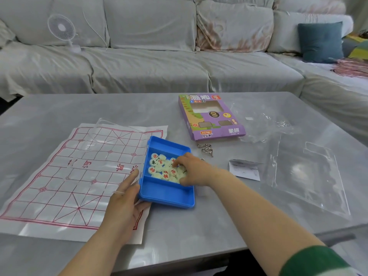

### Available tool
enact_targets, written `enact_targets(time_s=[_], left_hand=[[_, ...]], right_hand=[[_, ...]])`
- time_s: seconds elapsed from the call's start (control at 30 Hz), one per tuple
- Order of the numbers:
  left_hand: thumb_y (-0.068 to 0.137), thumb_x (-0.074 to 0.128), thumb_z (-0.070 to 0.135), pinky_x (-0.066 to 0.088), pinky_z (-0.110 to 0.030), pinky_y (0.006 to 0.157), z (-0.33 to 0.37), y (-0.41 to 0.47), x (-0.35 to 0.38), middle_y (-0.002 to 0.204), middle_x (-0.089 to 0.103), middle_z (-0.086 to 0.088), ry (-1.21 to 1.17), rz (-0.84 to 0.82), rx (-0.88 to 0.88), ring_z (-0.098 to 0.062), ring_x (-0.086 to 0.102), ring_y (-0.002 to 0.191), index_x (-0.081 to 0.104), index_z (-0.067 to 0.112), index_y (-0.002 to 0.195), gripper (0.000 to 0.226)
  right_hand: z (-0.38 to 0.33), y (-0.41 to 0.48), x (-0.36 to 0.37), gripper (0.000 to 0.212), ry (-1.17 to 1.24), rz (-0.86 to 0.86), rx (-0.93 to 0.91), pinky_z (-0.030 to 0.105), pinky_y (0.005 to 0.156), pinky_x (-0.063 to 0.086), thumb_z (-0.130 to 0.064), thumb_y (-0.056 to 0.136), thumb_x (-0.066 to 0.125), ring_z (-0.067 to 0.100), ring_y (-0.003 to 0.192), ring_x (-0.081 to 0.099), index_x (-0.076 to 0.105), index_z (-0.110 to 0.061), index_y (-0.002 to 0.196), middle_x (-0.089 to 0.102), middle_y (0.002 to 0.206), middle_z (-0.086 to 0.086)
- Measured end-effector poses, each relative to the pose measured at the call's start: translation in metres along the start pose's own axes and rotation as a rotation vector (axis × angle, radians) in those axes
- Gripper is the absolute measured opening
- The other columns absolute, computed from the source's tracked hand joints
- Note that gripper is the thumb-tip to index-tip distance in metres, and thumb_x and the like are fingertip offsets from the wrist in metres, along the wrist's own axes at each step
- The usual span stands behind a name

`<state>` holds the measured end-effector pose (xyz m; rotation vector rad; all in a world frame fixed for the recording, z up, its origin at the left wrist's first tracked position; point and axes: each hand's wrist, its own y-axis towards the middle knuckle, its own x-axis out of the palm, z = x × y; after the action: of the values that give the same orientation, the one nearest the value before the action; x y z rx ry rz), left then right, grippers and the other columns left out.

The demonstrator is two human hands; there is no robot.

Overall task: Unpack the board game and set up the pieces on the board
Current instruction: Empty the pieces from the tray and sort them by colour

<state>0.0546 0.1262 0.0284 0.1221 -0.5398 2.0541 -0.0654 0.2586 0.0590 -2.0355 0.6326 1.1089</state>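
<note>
A paper Chinese chess board (79, 176) with red grid lines lies flat on the grey table, left of centre. On its right edge sits an open blue plastic tray (169, 198) whose middle compartment holds several white round pieces (159, 168) marked in red and black. My left hand (123, 204) grips the tray's near left corner, thumb under its edge. My right hand (191, 170) reaches into the middle compartment from the right, fingers curled down among the pieces; what they pinch is hidden.
The purple game box (211, 116) lies behind the tray. Metal wire puzzle rings (206, 149), a folded paper slip (245, 170) and clear plastic bags (302, 172) lie to the right. A covered sofa with a small white fan (63, 30) stands beyond the table.
</note>
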Motion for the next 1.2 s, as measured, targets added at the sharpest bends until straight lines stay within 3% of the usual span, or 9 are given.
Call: enact_targets(time_s=[0.23,0.53,0.63,0.73,0.87,0.93,1.03,1.1,1.2], left_hand=[[0.095,0.037,0.009,0.056,-0.021,0.059,-0.001,0.002,-0.005,0.11,0.06,-0.005,0.002,-0.025,0.002,-0.015,0.06,0.093,0.047,0.03,0.122,0.036],[0.093,0.042,0.008,0.056,-0.019,0.058,-0.009,0.011,-0.014,0.094,0.065,-0.002,-0.065,0.014,-0.036,-0.014,0.062,0.089,0.05,0.029,0.114,0.031],[0.093,0.042,0.008,0.056,-0.02,0.059,-0.009,0.011,-0.015,0.094,0.065,-0.001,-0.073,0.008,-0.028,-0.014,0.062,0.09,0.051,0.028,0.115,0.031],[0.094,0.041,0.008,0.056,-0.019,0.057,-0.009,0.01,-0.014,0.095,0.064,-0.001,-0.08,0.014,-0.017,-0.013,0.062,0.089,0.051,0.027,0.115,0.03],[0.094,0.04,0.008,0.055,-0.017,0.056,-0.007,0.007,-0.013,0.092,0.063,0.001,-0.088,0.011,-0.004,-0.011,0.061,0.087,0.051,0.028,0.112,0.029],[0.094,0.039,0.008,0.055,-0.017,0.057,-0.007,0.007,-0.014,0.091,0.063,0.001,-0.089,-0.001,-0.008,-0.011,0.06,0.087,0.05,0.026,0.115,0.03],[0.095,0.038,0.009,0.055,-0.016,0.058,-0.008,0.008,-0.014,0.093,0.061,0.004,-0.051,-0.007,-0.009,-0.011,0.06,0.089,0.049,0.023,0.123,0.033],[0.096,0.038,0.009,0.054,-0.015,0.057,-0.009,0.008,-0.015,0.094,0.059,0.006,-0.02,-0.008,-0.002,-0.01,0.059,0.089,0.048,0.023,0.124,0.034],[0.096,0.038,0.01,0.054,-0.015,0.057,-0.01,0.008,-0.015,0.096,0.06,0.004,-0.01,-0.012,-0.005,-0.01,0.06,0.089,0.048,0.024,0.125,0.034]], right_hand=[[-0.005,0.017,-0.01,0.051,-0.015,-0.115,0.022,0.03,0.089,0.045,-0.015,0.08,0.065,0.023,0.11,0.051,0.039,-0.016,0.125,0.042,0.128,0.006],[-0.002,0.02,-0.004,0.017,0.015,0.041,-0.033,0.024,0.074,0.041,-0.011,0.083,0.058,0.016,0.088,0.048,0.051,-0.014,0.099,0.049,0.105,0.003],[0.001,0.021,-0.003,0.018,0.05,0.048,-0.03,0.022,0.077,0.04,-0.009,0.086,0.056,0.01,0.088,0.044,0.059,-0.011,0.103,0.054,0.112,0.005],[0.001,0.022,-0.004,0.021,0.129,0.071,-0.01,0.021,0.08,0.043,-0.005,0.087,0.053,0.008,0.089,0.045,0.061,-0.007,0.106,0.058,0.111,0.005],[0.005,0.015,-0.006,0.022,0.319,0.159,0.019,0.007,0.052,0.042,-0.001,0.088,0.048,0.01,0.08,0.048,0.06,-0.004,0.106,0.05,0.087,-0.006],[0.01,0.009,-0.004,0.015,0.452,0.208,0.037,0.005,0.044,0.041,-0.002,0.089,0.048,0.007,0.068,0.05,0.06,-0.008,0.096,0.048,0.078,-0.011],[0.018,0.0,-0.001,0.024,0.654,0.293,0.065,0.007,0.041,0.042,-0.003,0.088,0.052,0.007,0.066,0.055,0.051,-0.021,0.073,0.054,0.079,-0.007],[0.021,-0.004,0.002,0.027,0.737,0.335,0.084,0.008,0.041,0.043,-0.003,0.088,0.054,0.01,0.072,0.057,0.05,-0.023,0.07,0.055,0.077,-0.007],[0.022,-0.004,0.006,0.028,0.799,0.419,0.101,0.006,0.044,0.043,-0.002,0.086,0.055,0.004,0.065,0.055,0.051,-0.023,0.069,0.055,0.074,-0.007]])
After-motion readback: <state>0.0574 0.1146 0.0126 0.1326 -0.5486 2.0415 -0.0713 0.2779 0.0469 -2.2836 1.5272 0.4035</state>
